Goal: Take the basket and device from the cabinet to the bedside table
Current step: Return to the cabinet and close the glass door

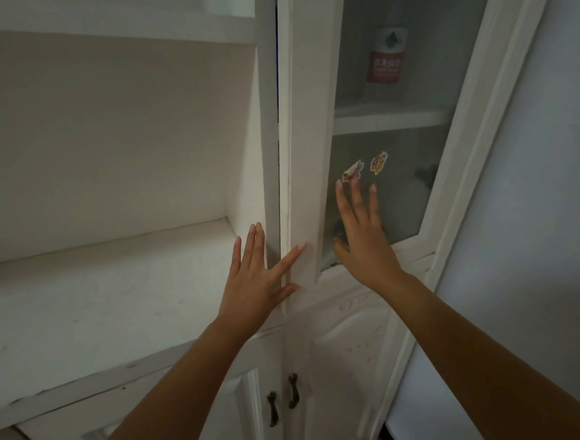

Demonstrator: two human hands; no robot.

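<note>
Your two hands are raised, apart, against a white cabinet (272, 83). Your left hand (255, 284) is spread flat with fingers splayed, its index finger and thumb touching the edge of a glass door (307, 150), holding nothing. Your right hand (364, 245) is also spread flat, palm pressed on the frosted glass pane of that door, holding nothing. Just above your right fingertips are two small stickers (365, 166) on the glass. Behind the glass, higher above your right hand, a bottle (387, 58) with a red label stands on a shelf (388, 120). To the left of your left hand lies a bare open shelf (114, 283). Below your hands are two lower doors with dark handles (284, 399). You cannot tell where the basket and device are.
</note>
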